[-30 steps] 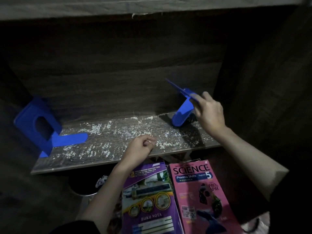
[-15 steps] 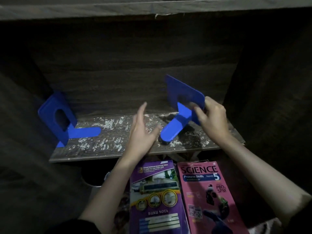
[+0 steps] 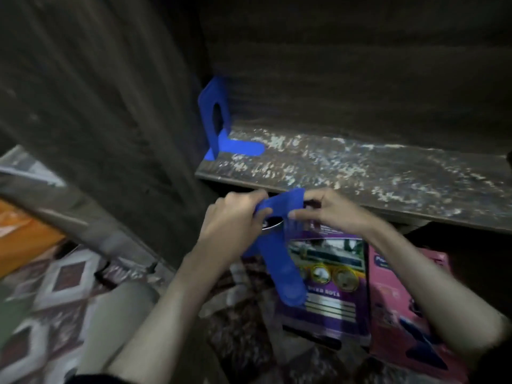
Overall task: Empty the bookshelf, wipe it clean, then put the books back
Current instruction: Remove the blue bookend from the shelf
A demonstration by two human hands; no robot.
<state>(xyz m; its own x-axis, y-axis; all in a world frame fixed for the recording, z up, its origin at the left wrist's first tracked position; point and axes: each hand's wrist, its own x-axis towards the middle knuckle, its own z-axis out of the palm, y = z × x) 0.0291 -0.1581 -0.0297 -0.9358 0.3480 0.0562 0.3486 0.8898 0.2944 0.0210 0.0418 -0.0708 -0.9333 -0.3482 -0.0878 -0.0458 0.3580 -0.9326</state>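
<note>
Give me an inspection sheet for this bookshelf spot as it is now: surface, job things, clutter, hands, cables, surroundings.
Surface: shelf board holds no books and is strewn with pale specks.
Job's things: standing bookend, blue, upright at the shelf's left end; held bookend, blue, below the shelf's front edge; purple book and pink book lie side by side lower down.
Clutter: orange item at far left, too blurred to identify.
Hands: left hand and right hand both grip the held bookend's upper part.
Cables: nothing seen.
Surroundings: dark wood side panel; patterned floor covering.
</note>
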